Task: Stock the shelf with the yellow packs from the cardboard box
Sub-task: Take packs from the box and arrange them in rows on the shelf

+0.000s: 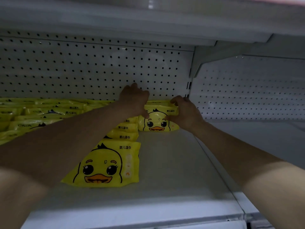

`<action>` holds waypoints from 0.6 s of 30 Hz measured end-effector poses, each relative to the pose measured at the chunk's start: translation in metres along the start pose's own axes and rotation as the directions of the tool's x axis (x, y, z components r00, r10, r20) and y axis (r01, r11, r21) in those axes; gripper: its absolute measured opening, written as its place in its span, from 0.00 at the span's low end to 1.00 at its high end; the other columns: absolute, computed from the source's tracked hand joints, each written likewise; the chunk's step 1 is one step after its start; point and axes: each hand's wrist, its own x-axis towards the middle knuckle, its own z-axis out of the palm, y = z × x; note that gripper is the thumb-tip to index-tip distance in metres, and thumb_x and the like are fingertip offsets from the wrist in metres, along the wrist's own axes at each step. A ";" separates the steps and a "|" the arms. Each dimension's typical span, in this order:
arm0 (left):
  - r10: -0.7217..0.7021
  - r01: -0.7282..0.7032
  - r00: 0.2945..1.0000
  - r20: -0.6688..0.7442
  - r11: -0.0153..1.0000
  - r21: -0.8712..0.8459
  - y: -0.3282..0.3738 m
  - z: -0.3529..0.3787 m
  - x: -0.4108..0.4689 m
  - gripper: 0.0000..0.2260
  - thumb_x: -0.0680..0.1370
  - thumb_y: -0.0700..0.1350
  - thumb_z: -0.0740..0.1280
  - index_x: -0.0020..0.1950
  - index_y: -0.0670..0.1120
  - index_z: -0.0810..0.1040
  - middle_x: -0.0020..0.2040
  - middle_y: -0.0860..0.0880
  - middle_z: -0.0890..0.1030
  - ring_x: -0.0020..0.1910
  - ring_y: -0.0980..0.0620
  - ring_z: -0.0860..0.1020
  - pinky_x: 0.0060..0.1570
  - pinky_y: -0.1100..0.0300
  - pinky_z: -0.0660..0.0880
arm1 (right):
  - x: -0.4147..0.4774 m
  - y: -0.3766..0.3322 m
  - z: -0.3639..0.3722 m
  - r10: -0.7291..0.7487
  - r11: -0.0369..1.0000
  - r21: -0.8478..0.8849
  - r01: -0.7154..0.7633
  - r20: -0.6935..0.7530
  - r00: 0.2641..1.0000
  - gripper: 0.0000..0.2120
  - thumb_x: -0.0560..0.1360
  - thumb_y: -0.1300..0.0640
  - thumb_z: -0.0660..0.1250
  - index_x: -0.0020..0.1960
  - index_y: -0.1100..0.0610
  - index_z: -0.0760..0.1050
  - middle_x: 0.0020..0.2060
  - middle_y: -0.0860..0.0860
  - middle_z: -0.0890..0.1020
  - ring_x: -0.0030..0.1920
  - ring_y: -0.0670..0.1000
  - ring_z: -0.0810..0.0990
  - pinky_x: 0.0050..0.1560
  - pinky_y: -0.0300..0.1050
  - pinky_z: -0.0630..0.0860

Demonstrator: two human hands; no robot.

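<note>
Leftward, stocked rows (pixel 122 137) sit just beside the yellow pack (pixel 156 123), pegboard (pixel 82 68) behind

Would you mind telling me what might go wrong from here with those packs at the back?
The yellow packs held between the left hand and right hand look glossy and stacked, so the upper one may slide off on release. The left forearm crosses over the neighbouring row, so pulling back low might nudge it askew.

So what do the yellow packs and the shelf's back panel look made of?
The yellow packs: soft plastic film, glossy, going by the highlights and wrinkles. The back panel: white perforated sheet, likely painted metal, matte; regular round holes, though board is possible.
</note>
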 end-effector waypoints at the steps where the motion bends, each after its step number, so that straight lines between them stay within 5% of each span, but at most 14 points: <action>1: -0.005 0.005 1.000 -0.005 1.000 -0.009 0.000 0.000 -0.002 0.30 0.67 0.64 0.74 0.59 0.46 0.73 0.56 0.45 0.76 0.58 0.45 0.69 0.48 0.55 0.64 | -0.002 0.000 -0.003 -0.003 1.000 -0.008 0.003 -0.004 1.000 0.31 0.68 0.49 0.77 0.67 0.53 0.69 0.59 0.55 0.72 0.58 0.55 0.75 0.53 0.50 0.76; 6: -0.036 0.032 0.998 -0.048 0.997 -0.074 0.000 -0.020 -0.017 0.32 0.69 0.63 0.73 0.65 0.47 0.71 0.62 0.45 0.75 0.64 0.43 0.69 0.60 0.50 0.67 | -0.008 -0.003 -0.029 -0.027 1.000 -0.007 0.027 0.022 0.999 0.32 0.70 0.48 0.76 0.69 0.54 0.69 0.58 0.55 0.72 0.57 0.56 0.74 0.52 0.49 0.75; 12: -0.124 0.112 0.992 -0.040 0.968 -0.224 0.015 -0.051 -0.056 0.34 0.68 0.61 0.76 0.67 0.46 0.70 0.62 0.44 0.73 0.62 0.43 0.69 0.57 0.50 0.71 | -0.024 -0.024 -0.056 -0.134 0.988 -0.059 0.141 0.104 0.986 0.33 0.70 0.49 0.76 0.71 0.51 0.68 0.63 0.57 0.74 0.64 0.58 0.71 0.59 0.49 0.71; 18: -0.281 0.271 0.960 -0.015 0.938 -0.217 0.032 -0.078 -0.125 0.34 0.68 0.59 0.76 0.68 0.47 0.68 0.63 0.43 0.71 0.63 0.41 0.69 0.59 0.46 0.72 | -0.059 -0.058 -0.085 -0.291 0.947 -0.089 0.308 0.163 0.943 0.35 0.70 0.49 0.76 0.73 0.48 0.66 0.65 0.57 0.72 0.66 0.58 0.67 0.55 0.47 0.68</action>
